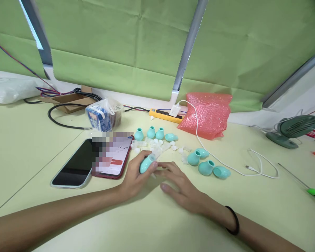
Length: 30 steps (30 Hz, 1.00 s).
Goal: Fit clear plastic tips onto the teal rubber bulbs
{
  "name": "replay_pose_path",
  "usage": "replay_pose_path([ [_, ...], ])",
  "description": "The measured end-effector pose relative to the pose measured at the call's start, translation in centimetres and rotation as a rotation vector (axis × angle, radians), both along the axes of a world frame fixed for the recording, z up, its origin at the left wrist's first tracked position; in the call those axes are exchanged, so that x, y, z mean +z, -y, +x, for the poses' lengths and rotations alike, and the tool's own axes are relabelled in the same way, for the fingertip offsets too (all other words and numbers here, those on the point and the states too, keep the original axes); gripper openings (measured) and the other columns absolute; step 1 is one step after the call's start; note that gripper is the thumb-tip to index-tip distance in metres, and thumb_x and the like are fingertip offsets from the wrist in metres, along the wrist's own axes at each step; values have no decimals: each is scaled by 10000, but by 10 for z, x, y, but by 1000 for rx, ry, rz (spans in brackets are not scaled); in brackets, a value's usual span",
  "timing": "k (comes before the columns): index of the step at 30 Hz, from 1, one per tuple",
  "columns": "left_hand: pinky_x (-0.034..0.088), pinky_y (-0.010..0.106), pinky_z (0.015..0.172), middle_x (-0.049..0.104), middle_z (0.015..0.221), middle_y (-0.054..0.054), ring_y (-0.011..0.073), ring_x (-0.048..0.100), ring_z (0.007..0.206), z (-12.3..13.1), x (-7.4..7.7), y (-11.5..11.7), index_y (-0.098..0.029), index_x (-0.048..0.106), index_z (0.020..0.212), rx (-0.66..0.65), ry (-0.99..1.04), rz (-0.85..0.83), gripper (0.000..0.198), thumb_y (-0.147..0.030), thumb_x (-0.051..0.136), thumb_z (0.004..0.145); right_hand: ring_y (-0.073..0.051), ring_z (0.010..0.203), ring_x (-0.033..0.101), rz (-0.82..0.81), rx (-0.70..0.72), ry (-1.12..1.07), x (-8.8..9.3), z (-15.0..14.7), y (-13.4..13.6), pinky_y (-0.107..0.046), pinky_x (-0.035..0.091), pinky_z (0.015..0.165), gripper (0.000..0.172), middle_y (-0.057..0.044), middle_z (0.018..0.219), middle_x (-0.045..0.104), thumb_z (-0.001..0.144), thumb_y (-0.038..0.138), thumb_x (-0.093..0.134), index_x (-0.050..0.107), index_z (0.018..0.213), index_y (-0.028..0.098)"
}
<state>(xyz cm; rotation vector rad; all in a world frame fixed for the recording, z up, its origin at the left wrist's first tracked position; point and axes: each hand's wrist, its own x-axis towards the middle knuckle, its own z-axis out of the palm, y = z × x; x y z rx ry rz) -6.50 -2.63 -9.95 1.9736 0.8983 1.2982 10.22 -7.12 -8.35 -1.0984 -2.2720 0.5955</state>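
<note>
My left hand (136, 173) is closed around a teal squeeze bulb (146, 164), its thumb lying along the side. A clear plastic nozzle (156, 153) points up and away from the bulb's far end. Close by on the right is my right hand (180, 185), fingers stretched and thumb apart. Its fingertips are beside the bulb; whether they touch it I cannot tell. Beyond my hands lie several small clear and white plastic parts (153, 142). More teal bulbs stand or lie behind them (139, 134) and to the right (206, 168).
Two phones, one dark-screened (73, 166) and one lit (115, 159), lie left of my hands. A white cable (225, 167) crosses the table at right. Farther back are a yellow power strip (165, 116), a red bubble-wrap bag (207, 113), a wrapped blue package (102, 115), a fan (296, 127) and a green-handled screwdriver (313, 194).
</note>
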Motion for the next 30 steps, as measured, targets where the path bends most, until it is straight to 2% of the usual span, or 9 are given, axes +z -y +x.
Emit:
replay_pose_path([
  [3,378,210,638,476,754,-6,119,462,700,0,-1,-1,-172,461,859,-22,25,-1,120,-280,417,832,-276,1140,270,155,68,321,-5,-3,0,-506,242,926,361,-94,1295,305,825,287,412,408,1181,232],
  [7,367,220,635,460,738,3,123,444,679,-1,0,0,-157,460,842,-80,-1,39,122,-269,412,828,-286,1097,307,163,84,440,-9,-7,1,-539,242,906,434,-99,1294,320,822,324,409,328,1235,220],
  [12,359,227,610,475,721,13,125,441,652,-1,4,3,-137,461,849,-135,-29,-25,156,-264,370,835,-252,1037,392,270,-23,273,-20,-3,-3,-453,341,868,385,-99,1096,516,785,230,461,421,1166,187],
  [15,352,228,596,473,703,12,124,440,638,-1,4,4,-134,468,813,-156,-52,-9,153,-265,389,817,-226,888,493,347,-165,52,-21,4,-10,-387,426,748,303,-81,854,608,769,144,459,512,1065,184],
  [17,349,231,587,469,688,11,126,440,631,-1,4,3,-133,481,793,-165,-84,16,146,-258,406,799,-204,769,536,363,-248,-108,-15,9,-13,-350,452,659,248,-67,760,613,766,140,474,556,993,194],
  [20,347,236,575,475,663,13,130,444,621,-1,5,3,-130,504,771,-169,-158,41,142,-233,407,785,-182,658,581,242,-318,-331,5,14,-10,-331,464,619,137,-48,690,620,755,175,520,601,863,199],
  [24,358,238,561,512,650,25,134,462,603,0,6,4,-116,541,777,-199,-252,86,164,-249,445,777,-171,557,617,-124,-322,-545,29,17,-1,-315,476,623,106,-25,571,645,751,253,559,623,783,175],
  [26,364,241,555,530,650,32,135,468,593,0,6,5,-103,562,839,-203,-273,138,207,-281,478,773,-170,546,623,-246,-286,-573,34,16,1,-306,479,612,126,-27,558,656,745,272,570,632,779,168],
  [30,372,255,574,574,666,46,140,469,596,-1,4,7,-96,562,972,-205,-300,272,271,-285,462,805,-170,564,626,-327,-203,-586,32,13,1,-310,478,631,140,-30,567,657,732,280,580,642,771,160],
])
